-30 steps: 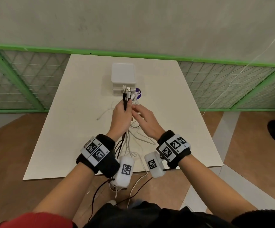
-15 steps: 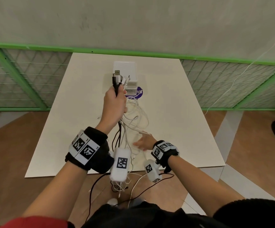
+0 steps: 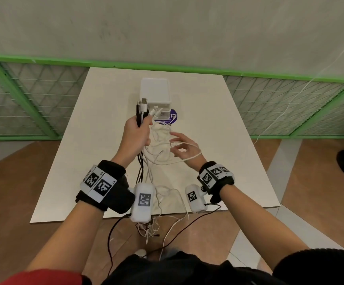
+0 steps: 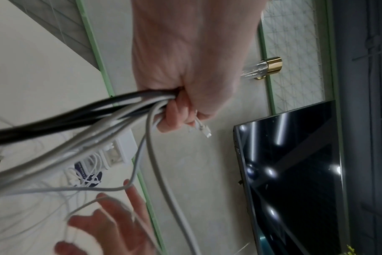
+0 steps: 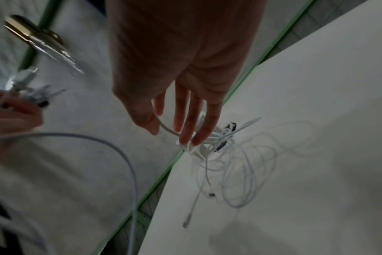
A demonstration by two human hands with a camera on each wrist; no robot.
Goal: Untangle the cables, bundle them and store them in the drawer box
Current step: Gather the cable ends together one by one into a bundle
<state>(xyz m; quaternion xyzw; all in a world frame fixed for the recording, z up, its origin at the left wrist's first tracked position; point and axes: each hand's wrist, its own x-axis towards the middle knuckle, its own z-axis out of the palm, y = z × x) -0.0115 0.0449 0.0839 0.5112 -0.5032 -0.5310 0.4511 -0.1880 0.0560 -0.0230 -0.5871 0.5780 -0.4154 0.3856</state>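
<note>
My left hand (image 3: 137,135) is raised over the white table (image 3: 218,128) and grips a bundle of black and white cables (image 3: 141,114), plugs pointing up. In the left wrist view my fist (image 4: 192,89) closes round those cables (image 4: 94,124). To its right my right hand (image 3: 183,147) hovers with its fingers spread, and a white cable (image 3: 184,160) is draped across it. The right wrist view shows its straight fingers (image 5: 186,120) above a loose white tangle (image 5: 236,163). The white drawer box (image 3: 155,91) stands behind, its lower drawer pulled out.
A purple round sticker (image 3: 172,118) lies by the box. Cable ends (image 3: 149,229) hang off the near table edge. A green mesh fence (image 3: 33,103) runs behind the table. A dark screen (image 4: 294,172) leans on the wall.
My left hand lifted the bundle up and left. My right hand slid down the cables toward the near edge, then rose to the right with a white cable looped over it.
</note>
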